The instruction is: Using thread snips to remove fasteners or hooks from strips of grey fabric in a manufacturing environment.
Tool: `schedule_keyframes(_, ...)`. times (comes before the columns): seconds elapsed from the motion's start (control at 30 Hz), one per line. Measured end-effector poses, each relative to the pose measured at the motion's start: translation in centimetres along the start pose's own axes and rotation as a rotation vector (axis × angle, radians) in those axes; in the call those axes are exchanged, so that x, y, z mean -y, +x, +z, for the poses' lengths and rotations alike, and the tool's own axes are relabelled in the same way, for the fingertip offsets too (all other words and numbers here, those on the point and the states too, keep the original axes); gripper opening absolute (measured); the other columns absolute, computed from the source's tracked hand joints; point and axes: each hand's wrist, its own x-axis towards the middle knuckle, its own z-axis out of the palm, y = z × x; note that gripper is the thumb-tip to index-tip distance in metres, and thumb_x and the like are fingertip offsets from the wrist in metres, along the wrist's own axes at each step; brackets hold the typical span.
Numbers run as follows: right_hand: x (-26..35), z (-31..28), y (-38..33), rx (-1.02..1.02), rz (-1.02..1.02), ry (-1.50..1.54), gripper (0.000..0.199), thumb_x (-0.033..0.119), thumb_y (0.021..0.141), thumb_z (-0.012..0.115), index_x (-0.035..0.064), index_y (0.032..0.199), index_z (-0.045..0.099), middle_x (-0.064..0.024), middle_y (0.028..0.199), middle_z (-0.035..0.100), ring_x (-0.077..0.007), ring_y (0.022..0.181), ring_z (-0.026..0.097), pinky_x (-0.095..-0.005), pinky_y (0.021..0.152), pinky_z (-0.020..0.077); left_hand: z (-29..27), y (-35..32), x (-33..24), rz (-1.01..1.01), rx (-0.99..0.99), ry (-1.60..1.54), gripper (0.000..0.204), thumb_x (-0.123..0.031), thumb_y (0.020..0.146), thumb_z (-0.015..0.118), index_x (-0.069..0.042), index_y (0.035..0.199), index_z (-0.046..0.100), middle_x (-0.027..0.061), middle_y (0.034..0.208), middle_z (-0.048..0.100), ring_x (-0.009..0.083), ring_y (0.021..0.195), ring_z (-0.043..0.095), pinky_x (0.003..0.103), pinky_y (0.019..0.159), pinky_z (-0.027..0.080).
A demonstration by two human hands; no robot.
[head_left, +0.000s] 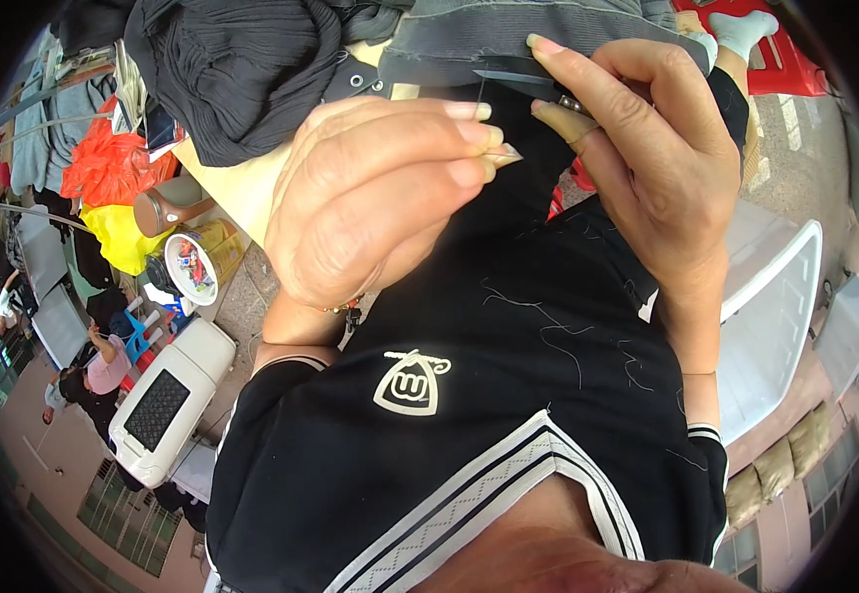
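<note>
Both of my hands are raised in front of my chest, close together but apart. The fingertips of my left hand (375, 193) are pinched together, and a thin dark needle-like strand (480, 92) stands up from them. In my right hand (661, 148) is a small tool with a narrow pointed blade (510, 76), its tip aimed left toward that strand. A tan cover wraps one fingertip of this hand. Beyond the hands lies a dark grey ribbed garment (538, 38). Black ribbed cloth (232, 74) is heaped at its left. Loose pale threads (548, 324) cling to my black shirt.
At the left stand a white tub (214, 289) of small bits, a brown cup-like container (164, 206), red (108, 163) and yellow (118, 235) plastic bags, and a white case-like object (207, 356). A translucent bin (780, 326) is at the right. People sit farther left.
</note>
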Motion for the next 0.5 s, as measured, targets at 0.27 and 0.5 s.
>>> schedule_keyframes(0.27,-0.4,-1.2,0.3,-0.012,0.005,-0.062,0.040,0.000,0.072,0.081,0.0020,0.111,0.076,-0.0058,0.092,0.060,-0.0129,0.076,0.056,-0.0232,0.064,0.0433,0.2,-0.1,-0.1,-0.028,0.067,-0.027,0.029,-0.002,0.082,0.078,-0.003,0.105,0.060,0.0131,0.088,0.071,0.0313,0.079,0.073,0.038,0.073,0.056)
schedule_keyframes(0.5,-1.8,-1.9,-1.9,-0.105,0.125,0.053,0.044,-0.003,0.073,0.081,0.0005,0.116,0.074,-0.0054,0.097,0.062,-0.0120,0.082,0.056,-0.0227,0.067,0.0427,1.6,-0.3,1.0,-0.065,-0.111,0.113,0.030,-0.005,0.073,0.086,-0.006,0.099,0.070,0.0048,0.088,0.069,0.0208,0.078,0.064,0.031,0.068,0.052)
